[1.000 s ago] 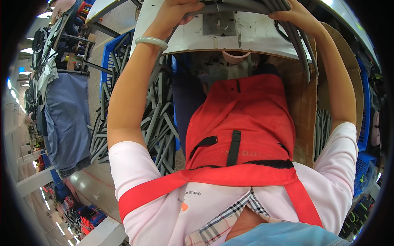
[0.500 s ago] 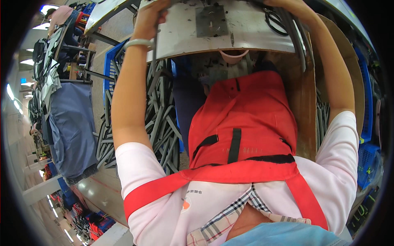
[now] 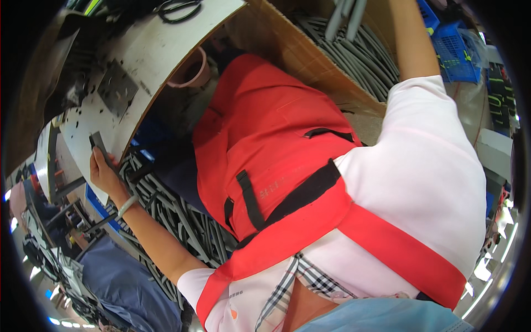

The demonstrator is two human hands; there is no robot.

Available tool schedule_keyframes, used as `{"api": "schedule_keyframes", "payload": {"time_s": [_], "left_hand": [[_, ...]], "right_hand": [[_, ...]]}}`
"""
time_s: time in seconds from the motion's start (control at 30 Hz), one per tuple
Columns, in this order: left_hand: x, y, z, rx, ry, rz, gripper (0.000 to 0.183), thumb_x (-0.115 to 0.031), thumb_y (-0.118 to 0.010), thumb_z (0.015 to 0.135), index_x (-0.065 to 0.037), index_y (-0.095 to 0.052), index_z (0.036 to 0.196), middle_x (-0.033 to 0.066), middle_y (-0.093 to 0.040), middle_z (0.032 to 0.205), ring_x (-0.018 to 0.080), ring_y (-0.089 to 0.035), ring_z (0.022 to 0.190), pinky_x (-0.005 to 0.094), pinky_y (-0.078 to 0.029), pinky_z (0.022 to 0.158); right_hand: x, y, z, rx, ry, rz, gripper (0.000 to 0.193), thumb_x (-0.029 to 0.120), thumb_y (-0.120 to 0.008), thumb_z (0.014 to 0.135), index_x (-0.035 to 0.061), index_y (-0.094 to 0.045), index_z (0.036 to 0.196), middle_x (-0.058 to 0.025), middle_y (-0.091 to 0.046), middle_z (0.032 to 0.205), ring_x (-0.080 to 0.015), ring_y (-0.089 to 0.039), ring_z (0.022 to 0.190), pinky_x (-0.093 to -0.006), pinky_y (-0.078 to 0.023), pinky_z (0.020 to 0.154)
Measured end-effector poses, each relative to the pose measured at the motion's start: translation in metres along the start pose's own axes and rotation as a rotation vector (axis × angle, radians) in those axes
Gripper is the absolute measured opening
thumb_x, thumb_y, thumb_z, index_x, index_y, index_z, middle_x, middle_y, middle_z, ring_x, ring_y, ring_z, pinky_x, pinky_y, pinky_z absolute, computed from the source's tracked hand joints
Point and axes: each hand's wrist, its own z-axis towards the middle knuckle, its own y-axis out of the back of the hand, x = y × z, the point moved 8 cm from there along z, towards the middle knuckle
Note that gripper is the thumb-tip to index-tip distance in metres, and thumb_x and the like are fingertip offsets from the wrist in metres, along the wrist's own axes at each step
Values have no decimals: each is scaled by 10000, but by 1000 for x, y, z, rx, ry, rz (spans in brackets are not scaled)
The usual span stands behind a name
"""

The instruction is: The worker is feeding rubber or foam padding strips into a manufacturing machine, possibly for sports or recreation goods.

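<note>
My left hand is closed round a dark grey tube-like strip at the left edge of the white work table. One end of the strip sticks up past the fingers. My right forearm reaches past the top rim beside a cardboard box, and its hand is out of the picture. Long grey tubes lie packed in that box. A few grey tubes stand raised above the others near my right arm; what holds them cannot be seen.
A dark metal plate lies on the table, with black scissors farther along. Many bent grey tubes are heaped at my left. A pink bucket stands under the table. Blue crates are at the upper right.
The view has swung to the right. My right arm has left the table and reached over to the cardboard box. My left hand, blurred at the table before, now shows gripping a grey strip.
</note>
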Motion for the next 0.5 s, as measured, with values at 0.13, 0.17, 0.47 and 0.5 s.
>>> {"api": "schedule_keyframes", "payload": {"time_s": [0.13,0.17,0.47,0.5], "left_hand": [[-13,-17,-6,-36,-60,59,291,-340,-637,962,-54,-694,948,-5,-584,657,57,-504,539,200,-388,484],[-15,-15,-10,-60,-60,68,294,-339,-635,964,-51,-693,945,-8,-582,661,54,-499,550,196,-378,490],[-21,-12,-24,-122,-48,130,278,-327,-627,971,-57,-684,935,-2,-578,650,50,-474,543,200,-347,489],[-21,-10,-24,-124,-48,131,278,-327,-627,971,-57,-684,935,-2,-578,650,50,-474,543,200,-347,489]], "right_hand": [[-166,77,-106,-312,-519,323,416,234,-717,840,-9,-618,1162,-153,-685,1033,-266,-667,937,-401,-556,862],[-194,64,-128,-181,-572,243,618,316,-766,814,-20,-549,1285,-133,-668,1077,-213,-672,940,-332,-544,889],[-116,99,-141,-161,-297,-603,567,155,-738,779,13,-544,1293,-138,-622,1190,-240,-580,1094,-373,-461,986],[-110,109,-145,-126,-329,-636,696,95,-733,725,30,-476,1369,-119,-554,1293,-216,-494,1182,-341,-382,1045]]}}
